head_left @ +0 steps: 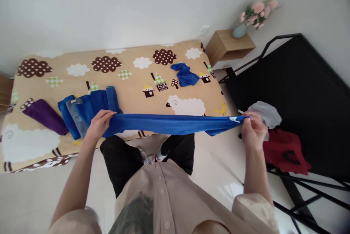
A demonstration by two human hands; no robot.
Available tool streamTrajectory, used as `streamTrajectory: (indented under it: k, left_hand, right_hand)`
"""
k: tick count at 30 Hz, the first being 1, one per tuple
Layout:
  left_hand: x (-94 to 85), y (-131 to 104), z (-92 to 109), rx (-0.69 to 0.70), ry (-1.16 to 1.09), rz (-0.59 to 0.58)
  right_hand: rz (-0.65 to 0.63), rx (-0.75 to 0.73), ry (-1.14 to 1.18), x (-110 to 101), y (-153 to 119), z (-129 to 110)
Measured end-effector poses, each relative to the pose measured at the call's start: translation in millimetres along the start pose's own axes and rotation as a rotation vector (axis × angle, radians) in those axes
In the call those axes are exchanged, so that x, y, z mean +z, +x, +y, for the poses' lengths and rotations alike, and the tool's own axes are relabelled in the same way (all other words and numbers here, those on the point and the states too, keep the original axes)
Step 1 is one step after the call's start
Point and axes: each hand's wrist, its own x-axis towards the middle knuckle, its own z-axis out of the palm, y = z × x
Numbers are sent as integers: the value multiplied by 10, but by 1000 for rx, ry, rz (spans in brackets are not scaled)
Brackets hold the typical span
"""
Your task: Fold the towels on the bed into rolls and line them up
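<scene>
A long blue towel (169, 123) is stretched almost level in front of me, folded into a narrow strip. Its left end is pinched by my left hand (100, 123), fingers closed. At the other end, my right hand (253, 129) grips a corner beside a small white label. Behind my left hand, several rolled or folded towels (94, 103) in blue and grey-blue lie side by side on the bed (131, 93). A purple folded towel (46, 115) rests to their left. Farther right on the bed is a crumpled blue cloth (186, 75).
Right of the bed stands a wooden nightstand (222, 46) with a vase (240, 31) of pink flowers. A black-framed surface (295, 80) fills the right side, bearing a red cloth bag (286, 150) and a translucent plastic bag (269, 113).
</scene>
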Motion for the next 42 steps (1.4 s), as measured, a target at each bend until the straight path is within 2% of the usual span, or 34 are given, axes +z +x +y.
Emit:
streamTrajectory:
  k: [2, 4, 6, 8, 11, 14, 17, 20, 23, 26, 30, 33, 36, 39, 42]
  left_hand:
    - [208, -23, -112, -71, 28, -67]
    - [387, -9, -192, -181, 58, -109]
    - [493, 54, -253, -285, 83, -140]
    - [515, 185, -313, -321, 75, -174]
    - [421, 515, -406, -264, 12, -207]
    - [248, 941, -474, -141, 4, -203]
    - [74, 1309, -466, 10, 73, -119]
    - [-15, 1459, -372, 51, 110, 15]
    - [59, 1332, -264, 46, 85, 57]
    - [339, 1010, -252, 52, 21, -43]
    - [981, 527, -432, -16, -57, -218]
    - [1518, 225, -601, -153, -66, -324]
    - [1927, -28, -712, -239, -66, -449]
    - [2118, -241, -771, -236, -72, -581]
    - [2157, -383, -809, -195, -61, -694]
  right_hand:
    - [1, 5, 109, 155, 80, 15]
    - [15, 79, 191, 273, 196, 92]
    - [26, 128, 198, 362, 356, 238]
    - [3, 144, 167, 453, 558, 441]
    - [-26, 133, 93, 647, 906, 796]
    - [-33, 124, 27, 900, 1243, 1123]
    - [-22, 73, -2, 1122, 1501, 1343]
    - [16, -26, 42, 1233, 1625, 1469]
    - [43, -86, 12, 1232, 1574, 1602]
    - [18, -84, -209, 1185, 1352, 1811]
    - [-127, -29, -500, 1170, 922, 2211]
    - [-319, 71, -540, 1185, 603, 2555]
    - [-459, 198, -575, 1135, 341, 2853]
    - [-497, 269, -659, 995, 163, 3054]
    - [-507, 296, -716, 852, 67, 3169]
